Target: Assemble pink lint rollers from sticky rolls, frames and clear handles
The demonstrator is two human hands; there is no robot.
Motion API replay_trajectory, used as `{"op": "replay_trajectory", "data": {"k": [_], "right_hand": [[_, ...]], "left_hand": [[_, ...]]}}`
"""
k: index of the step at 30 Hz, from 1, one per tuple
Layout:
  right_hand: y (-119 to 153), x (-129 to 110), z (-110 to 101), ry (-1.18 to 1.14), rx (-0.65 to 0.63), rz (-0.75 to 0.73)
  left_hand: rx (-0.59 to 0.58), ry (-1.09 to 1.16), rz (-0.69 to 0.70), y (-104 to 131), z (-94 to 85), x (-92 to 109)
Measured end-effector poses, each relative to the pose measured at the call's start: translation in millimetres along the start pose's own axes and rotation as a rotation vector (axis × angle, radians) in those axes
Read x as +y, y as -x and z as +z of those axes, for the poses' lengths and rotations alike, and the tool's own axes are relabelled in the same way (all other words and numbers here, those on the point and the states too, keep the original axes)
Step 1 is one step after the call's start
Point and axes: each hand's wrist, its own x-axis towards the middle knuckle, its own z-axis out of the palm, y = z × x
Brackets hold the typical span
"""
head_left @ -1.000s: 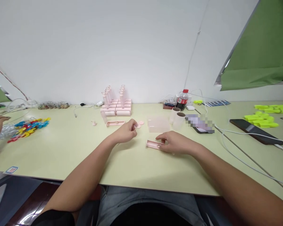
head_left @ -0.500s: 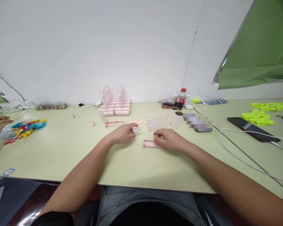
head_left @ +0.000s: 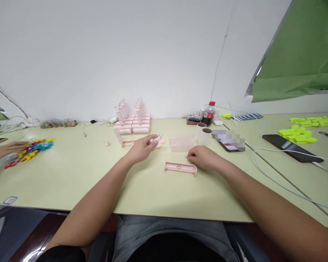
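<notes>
My left hand (head_left: 142,148) is closed on a small clear plastic tube (head_left: 156,138), tilted up a little above the table. To its right, my right hand (head_left: 203,157) pinches a thin, small piece (head_left: 186,157) too tiny to name. Below that hand a pink trough-shaped half shell (head_left: 187,168) with a ring in its middle lies on the table. Between the hands, farther back, stands a frosted plastic box (head_left: 182,143). Small pink round pieces (head_left: 159,145) lie beside my left fingertips. Another pink half shell (head_left: 128,143) is partly hidden behind my left hand.
Pink cases and upright tubes (head_left: 132,123) stand against the wall. Two cardboard tubes (head_left: 205,137), a cola bottle (head_left: 208,115) and phones (head_left: 291,148) with cables are on the right. At far left, another person's hand (head_left: 9,149) touches colourful pieces (head_left: 32,151).
My left hand has raised the clear tube slightly. My right hand has moved right and up, away from the near half shell, which now shows whole. The other person's hand has reached toward the colourful pieces.
</notes>
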Motion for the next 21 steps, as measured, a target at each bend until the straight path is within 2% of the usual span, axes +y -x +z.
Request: {"op": "replay_trajectory", "data": {"k": [4,7,11,15,18,21], "right_hand": [[-1.2,-0.3,2.7,0.046,0.023,-0.012],[-2.3,-1.6,4.1,0.062,0.029,-0.025],[-4.1,0.1,4.7,0.07,0.026,-0.051],[-4.3,2.0,3.4,0.032,0.018,-0.074],[1.4,-5.5,1.6,-0.095,0.132,-0.108],[11.3,-20.1,3.4,-0.401,0.26,-0.245]], "left_hand": [[-0.044,0.051,0.053,0.8,2.4,0.1],[-0.083,0.04,0.166,2.7,5.2,1.0],[-0.071,-0.03,0.272,5.0,10.1,3.2],[-0.084,-0.025,0.306,5.5,13.5,3.0],[-0.082,-0.023,0.324,6.3,15.5,4.5],[-0.063,-0.041,0.372,9.3,19.9,10.4]]}}
